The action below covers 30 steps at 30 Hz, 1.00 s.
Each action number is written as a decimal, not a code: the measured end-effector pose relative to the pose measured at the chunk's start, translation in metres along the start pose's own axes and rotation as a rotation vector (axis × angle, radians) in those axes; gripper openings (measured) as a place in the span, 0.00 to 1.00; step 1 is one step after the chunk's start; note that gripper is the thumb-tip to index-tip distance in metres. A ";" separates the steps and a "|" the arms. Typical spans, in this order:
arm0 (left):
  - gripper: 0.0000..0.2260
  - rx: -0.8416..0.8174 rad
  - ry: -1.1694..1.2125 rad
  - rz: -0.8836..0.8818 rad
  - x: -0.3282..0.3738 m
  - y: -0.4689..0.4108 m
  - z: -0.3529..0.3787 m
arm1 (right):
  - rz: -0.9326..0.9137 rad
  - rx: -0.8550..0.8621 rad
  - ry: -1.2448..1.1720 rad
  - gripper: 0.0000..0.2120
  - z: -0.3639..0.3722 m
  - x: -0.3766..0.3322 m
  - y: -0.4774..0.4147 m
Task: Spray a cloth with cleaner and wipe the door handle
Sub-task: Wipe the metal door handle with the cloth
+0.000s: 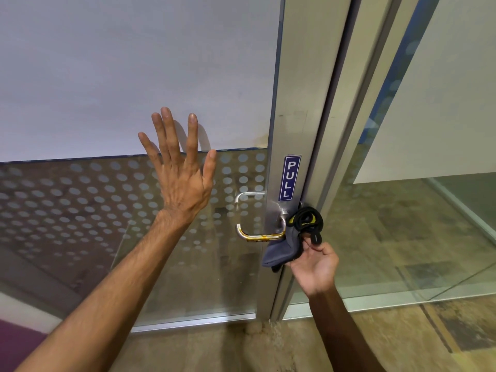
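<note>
A silver lever door handle (257, 236) with yellowish marks on its lower bar sticks out from the metal door stile (292, 130), under a blue PULL sticker (289, 178). My right hand (315, 267) pinches a grey cloth (280, 253) and a black-and-yellow cord (306, 221) right at the handle's base. The cloth hangs against the right end of the handle. My left hand (179, 167) is flat against the glass door panel (134, 76), fingers spread, up and left of the handle. No spray bottle is in view.
The glass panel has white frosting above and a dotted pattern (67, 200) below. A second glass panel (416, 224) stands to the right of the frame. Beige patterned floor (268, 350) lies under me.
</note>
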<state>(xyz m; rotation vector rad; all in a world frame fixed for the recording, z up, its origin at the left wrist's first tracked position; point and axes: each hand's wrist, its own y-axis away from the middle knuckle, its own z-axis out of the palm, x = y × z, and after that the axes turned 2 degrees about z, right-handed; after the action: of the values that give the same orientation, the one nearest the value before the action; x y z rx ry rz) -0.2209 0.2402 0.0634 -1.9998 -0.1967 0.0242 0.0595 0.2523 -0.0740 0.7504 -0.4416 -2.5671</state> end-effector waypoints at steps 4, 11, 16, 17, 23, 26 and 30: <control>0.29 0.007 0.004 -0.010 -0.003 0.001 0.001 | 0.036 -0.003 0.022 0.24 0.019 -0.001 -0.010; 0.29 0.017 0.017 -0.029 -0.006 0.003 0.000 | 0.088 0.089 0.294 0.09 0.059 0.017 -0.020; 0.29 0.021 0.009 -0.025 -0.009 0.005 0.001 | 0.159 0.142 0.367 0.14 0.060 0.012 -0.025; 0.29 0.023 0.006 -0.025 -0.010 0.006 0.002 | 0.165 0.156 0.386 0.14 0.060 0.013 -0.026; 0.29 0.020 -0.031 -0.016 -0.017 0.008 0.005 | 0.087 0.271 0.442 0.10 0.060 0.030 -0.028; 0.28 0.028 -0.036 0.001 -0.019 0.008 0.007 | 0.015 0.293 0.387 0.19 0.058 0.040 -0.027; 0.28 0.080 -0.017 -0.013 -0.024 0.001 0.010 | -0.023 0.303 0.281 0.21 0.055 0.057 -0.022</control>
<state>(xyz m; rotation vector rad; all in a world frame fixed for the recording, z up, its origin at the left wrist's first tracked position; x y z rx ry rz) -0.2452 0.2450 0.0562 -1.9189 -0.2163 0.0403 -0.0226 0.2539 -0.0633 1.2087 -0.7406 -2.3901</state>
